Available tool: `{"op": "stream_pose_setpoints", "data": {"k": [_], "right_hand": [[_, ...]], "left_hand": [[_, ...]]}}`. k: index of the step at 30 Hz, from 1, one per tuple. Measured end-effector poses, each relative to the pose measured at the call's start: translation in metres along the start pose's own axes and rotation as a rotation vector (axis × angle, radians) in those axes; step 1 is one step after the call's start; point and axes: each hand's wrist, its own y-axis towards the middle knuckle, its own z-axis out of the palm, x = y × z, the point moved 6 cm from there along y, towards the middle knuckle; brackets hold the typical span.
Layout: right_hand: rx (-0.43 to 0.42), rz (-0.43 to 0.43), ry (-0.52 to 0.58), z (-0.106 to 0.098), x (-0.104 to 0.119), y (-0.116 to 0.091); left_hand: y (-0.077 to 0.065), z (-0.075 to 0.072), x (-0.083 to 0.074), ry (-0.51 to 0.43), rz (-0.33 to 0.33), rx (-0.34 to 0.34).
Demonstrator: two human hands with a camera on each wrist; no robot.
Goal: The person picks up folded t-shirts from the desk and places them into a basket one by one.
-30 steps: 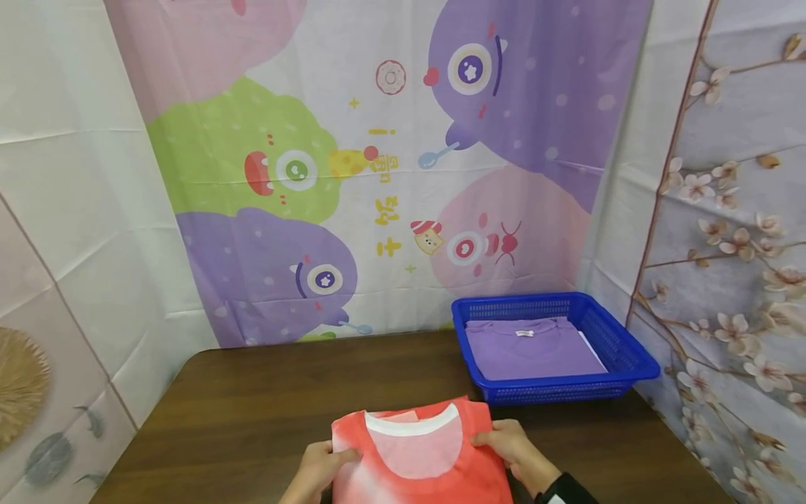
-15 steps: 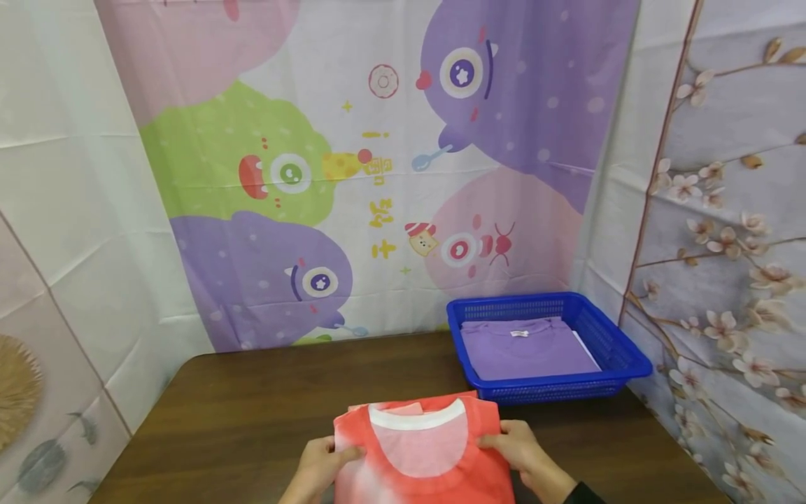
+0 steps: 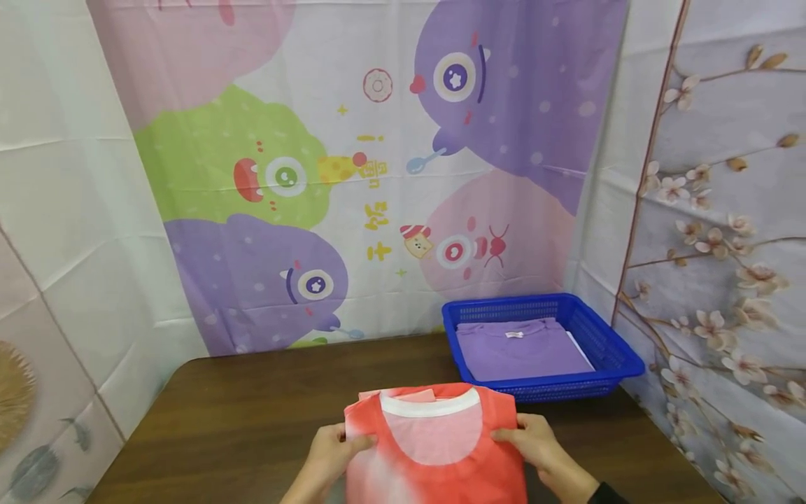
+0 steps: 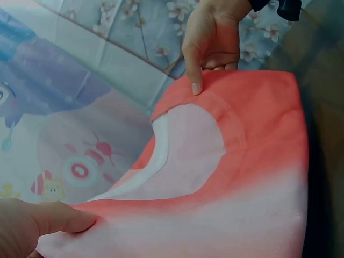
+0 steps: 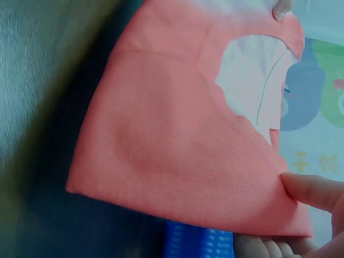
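A folded red and white T-shirt (image 3: 441,476) with a white neckband is held up at the front of the table, its neckline facing up and away. At its left shoulder my left hand (image 3: 334,451) pinches the cloth, thumb on top and fingers behind. My right hand (image 3: 538,448) grips the opposite shoulder the same way. In the left wrist view the shirt (image 4: 252,134) slopes between both hands, the left thumb (image 4: 70,217) pressed on its near edge. The right wrist view shows the right thumb (image 5: 309,188) on the red cloth, with fingers curled beneath its edge.
Behind and to the right of the shirt, a blue plastic basket (image 3: 620,350) stands on the brown wooden table (image 3: 264,399). A folded purple shirt (image 3: 522,353) lies in it, with a white edge beside it. Printed curtains (image 3: 352,294) hang behind the table and along its sides.
Both hands, still gripping the shirt, have shifted slightly right and upward in the head view. The basket and backdrop have drifted left in view as the camera turned.
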Motion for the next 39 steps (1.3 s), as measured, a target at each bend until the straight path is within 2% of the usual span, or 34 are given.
{"op": "stream_pose_setpoints", "data": {"k": [5, 16, 28, 39], "right_hand": [[-0.02, -0.025, -0.027, -0.021, 0.011, 0.005], [-0.055, -0.066, -0.092, -0.062, 0.034, 0.014], [-0.085, -0.073, -0.176, -0.113, 0.051, 0.032], [-0.13, -0.1, -0.223, -0.162, 0.08, 0.053]], "left_hand": [[0.007, 0.011, -0.018, 0.018, 0.03, 0.007], [0.02, 0.035, -0.051, -0.024, 0.071, 0.029], [0.039, 0.069, -0.096, -0.034, 0.2, 0.043], [0.063, 0.096, -0.14, -0.026, 0.288, 0.081]]}}
